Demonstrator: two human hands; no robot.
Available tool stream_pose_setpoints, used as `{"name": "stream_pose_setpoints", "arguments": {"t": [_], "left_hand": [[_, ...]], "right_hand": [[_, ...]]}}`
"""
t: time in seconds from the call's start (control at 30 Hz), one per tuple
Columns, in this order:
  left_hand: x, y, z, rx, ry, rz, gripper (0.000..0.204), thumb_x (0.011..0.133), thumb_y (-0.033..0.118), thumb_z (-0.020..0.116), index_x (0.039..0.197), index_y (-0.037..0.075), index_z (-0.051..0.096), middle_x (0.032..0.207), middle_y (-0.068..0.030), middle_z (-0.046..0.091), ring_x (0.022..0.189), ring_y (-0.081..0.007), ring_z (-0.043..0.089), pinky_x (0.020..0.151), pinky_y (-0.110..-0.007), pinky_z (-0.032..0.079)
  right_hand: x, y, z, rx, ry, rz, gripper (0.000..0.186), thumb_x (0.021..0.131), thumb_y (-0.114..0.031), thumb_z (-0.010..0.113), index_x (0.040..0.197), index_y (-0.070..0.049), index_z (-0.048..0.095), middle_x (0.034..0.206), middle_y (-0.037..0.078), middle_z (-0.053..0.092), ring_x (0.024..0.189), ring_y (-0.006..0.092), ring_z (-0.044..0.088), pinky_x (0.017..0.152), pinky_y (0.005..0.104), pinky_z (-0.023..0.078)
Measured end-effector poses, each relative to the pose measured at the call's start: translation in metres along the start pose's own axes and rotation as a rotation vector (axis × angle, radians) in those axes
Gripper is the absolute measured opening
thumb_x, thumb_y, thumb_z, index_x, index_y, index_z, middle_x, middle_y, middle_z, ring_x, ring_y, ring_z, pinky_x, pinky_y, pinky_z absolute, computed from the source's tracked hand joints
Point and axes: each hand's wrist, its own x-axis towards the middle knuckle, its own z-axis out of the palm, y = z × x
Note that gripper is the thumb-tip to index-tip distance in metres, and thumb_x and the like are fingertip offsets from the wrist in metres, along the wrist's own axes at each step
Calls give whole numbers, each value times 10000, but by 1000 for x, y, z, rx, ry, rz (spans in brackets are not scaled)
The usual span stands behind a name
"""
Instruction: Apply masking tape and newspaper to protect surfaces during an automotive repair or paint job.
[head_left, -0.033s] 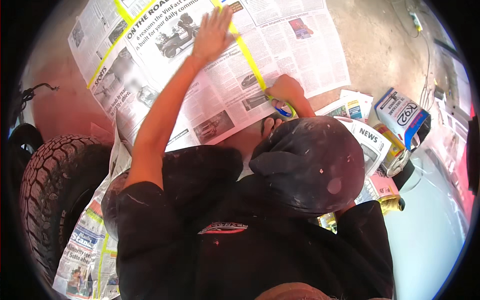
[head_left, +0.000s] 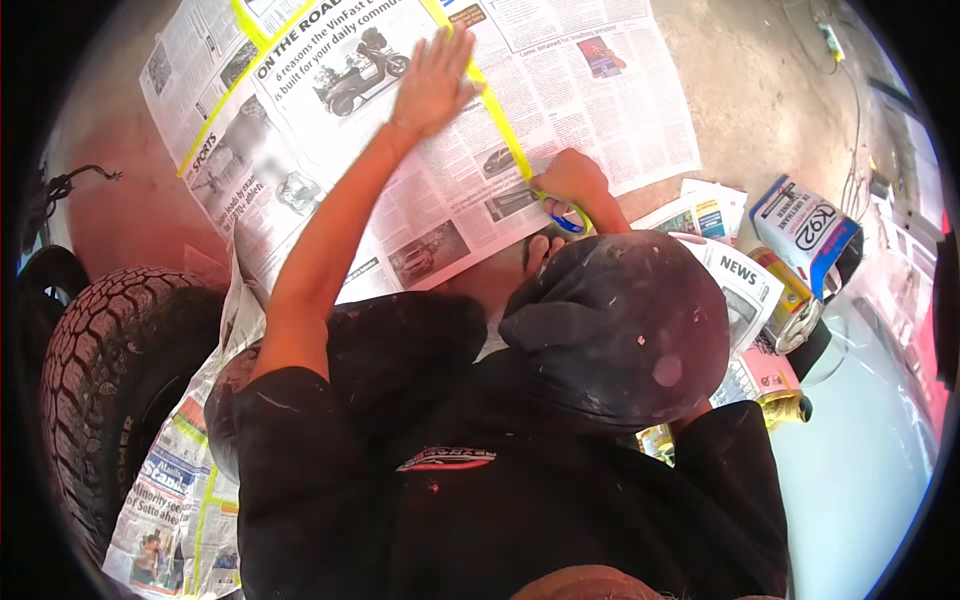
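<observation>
Newspaper sheets (head_left: 590, 130) lie spread in front of me, joined by strips of yellow masking tape (head_left: 503, 125). My left hand (head_left: 436, 85) lies flat on the paper with its fingers out, right beside the far part of one strip. At that strip's near end my right hand (head_left: 573, 184) is closed around a roll of yellow tape (head_left: 566, 221). The roll's blue inner ring shows below the fingers. From the roll the strip runs away from me, past my left fingertips. My right fingertips are partly hidden.
A tyre (head_left: 110, 360) stands at my left, with more taped newspaper (head_left: 165, 520) beside it. To the right are a blue and white can (head_left: 810, 225), a yellow tin (head_left: 785, 290) and a folded newspaper (head_left: 740, 275). A pale blue glossy panel (head_left: 850, 470) lies at lower right.
My left hand has slid slightly toward me and to the right along the tape strip. My right hand and the roll have stayed in place.
</observation>
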Motion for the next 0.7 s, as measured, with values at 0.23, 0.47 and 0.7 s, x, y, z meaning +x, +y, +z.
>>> {"name": "stream_pose_setpoints", "arguments": {"t": [0.23, 0.47, 0.7], "left_hand": [[-81, 95, -15, -138, -216, 314, 847, 993, 535, 544, 1596, 0, 285, 1692, -160, 240, 1570, -306, 224, 1271, -486, 202], [-49, 44, -15, 45, 6, -3, 860, 975, 621, 520, 1620, 101, 290, 1691, -116, 267, 1556, -308, 259, 1252, -560, 202], [-82, 90, -23, -92, -232, 391, 904, 956, 537, 603, 1612, 19, 256, 1700, -132, 232, 1572, -307, 215, 1278, -487, 192]], "right_hand": [[-4, 2, 1, 37, 13, 11, 274, 843, -255, 735, 802, 15, 746, 677, 86, 747, 557, 176, 716, 604, 304, 589], [-9, 8, 2, 110, 17, -22, 268, 834, -237, 747, 856, 30, 753, 717, 115, 755, 574, 192, 723, 591, 319, 592], [-2, 15, 6, 153, 35, -22, 282, 842, -246, 746, 865, 35, 754, 721, 118, 750, 580, 203, 719, 579, 339, 593]]}}
